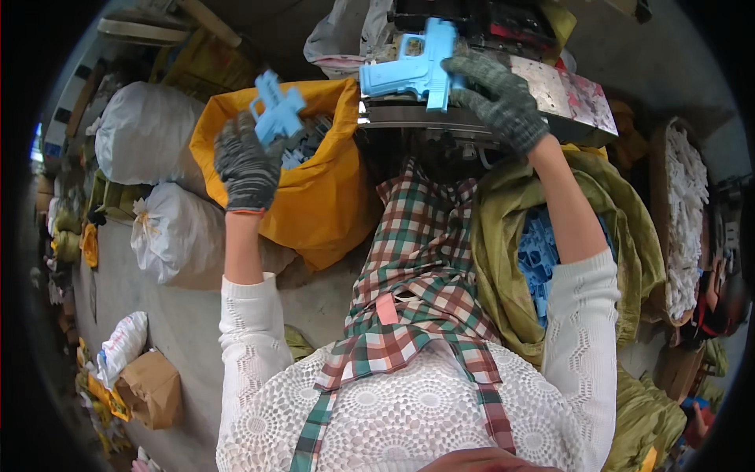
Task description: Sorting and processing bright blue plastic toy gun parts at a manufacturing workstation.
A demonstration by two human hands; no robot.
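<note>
My right hand, in a dark grey knit glove, grips a light blue toy pistol by its right side, above the front edge of a metal-fronted work surface. Over the mouth of an orange sack is my left hand, gloved alike, with its fingers apart. A second light blue toy pistol, slightly blurred, is just beyond its fingers and thumb; whether they touch it is unclear. Blue-grey pieces lie inside the sack, partly hidden by that toy and hand.
An olive sack with many blue plastic pieces stands open beneath my right forearm. White sacks stand at the left, near a brown paper bag on the floor. White parts fill a long box at the far right.
</note>
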